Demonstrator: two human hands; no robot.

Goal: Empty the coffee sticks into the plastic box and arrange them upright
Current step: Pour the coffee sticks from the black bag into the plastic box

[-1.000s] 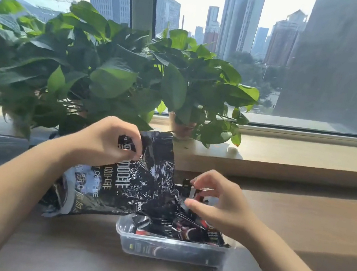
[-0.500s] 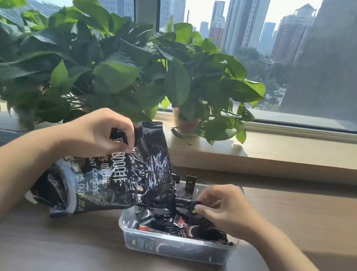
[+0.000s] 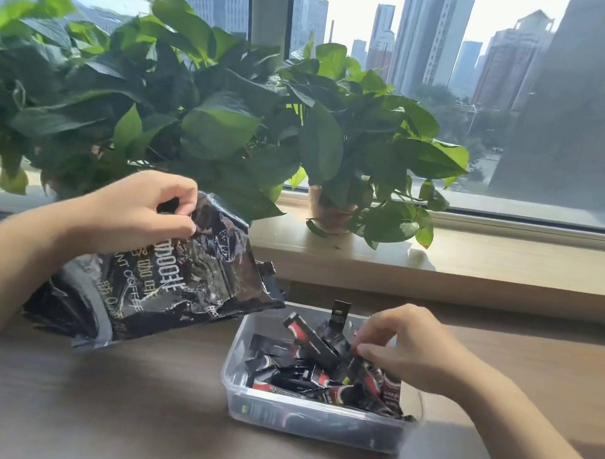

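A clear plastic box (image 3: 313,417) sits on the wooden table, holding several black-and-red coffee sticks (image 3: 304,366) that lie jumbled; one stick (image 3: 339,313) stands upright at the back. My left hand (image 3: 144,210) pinches the upper corner of a black coffee bag (image 3: 163,286), which hangs tilted just left of the box with its mouth near the box's left rim. My right hand (image 3: 400,342) reaches into the box from the right, its fingertips pinching sticks in the pile.
Large leafy potted plants (image 3: 208,113) stand on the window ledge (image 3: 527,263) behind the table. A terracotta pot (image 3: 330,212) sits directly behind the box. The wooden table (image 3: 140,422) extends in front and to the right.
The bag has been drawn left and away from the box, uncovering the sticks. My right hand has dropped lower into the pile.
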